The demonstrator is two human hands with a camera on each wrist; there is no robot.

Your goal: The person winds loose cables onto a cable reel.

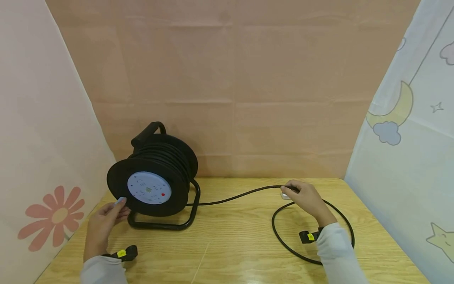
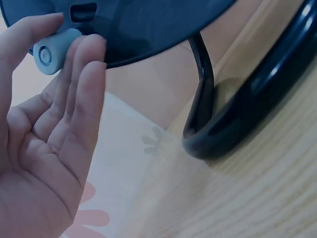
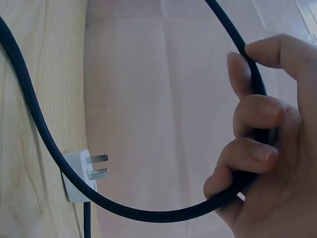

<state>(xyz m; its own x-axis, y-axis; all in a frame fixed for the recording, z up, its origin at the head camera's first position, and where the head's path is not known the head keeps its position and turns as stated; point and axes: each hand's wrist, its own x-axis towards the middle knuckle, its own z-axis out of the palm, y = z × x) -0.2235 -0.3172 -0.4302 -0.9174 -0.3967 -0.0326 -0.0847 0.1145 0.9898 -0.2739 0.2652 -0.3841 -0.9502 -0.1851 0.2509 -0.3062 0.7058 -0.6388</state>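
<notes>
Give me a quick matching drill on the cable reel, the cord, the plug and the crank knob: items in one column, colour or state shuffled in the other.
Items:
1. cable reel
2. black cord
3. white plug
4. grey crank knob

States:
A. lies on the wooden table
B. pinched by the left hand
C. stands upright in its black frame
D. gripped by the right hand

Pairs: 1-C, 2-D, 3-A, 4-B

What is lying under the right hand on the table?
Under the right hand, which grips the black cable, a white plug lies on the table; the hand covers most of it.
</notes>
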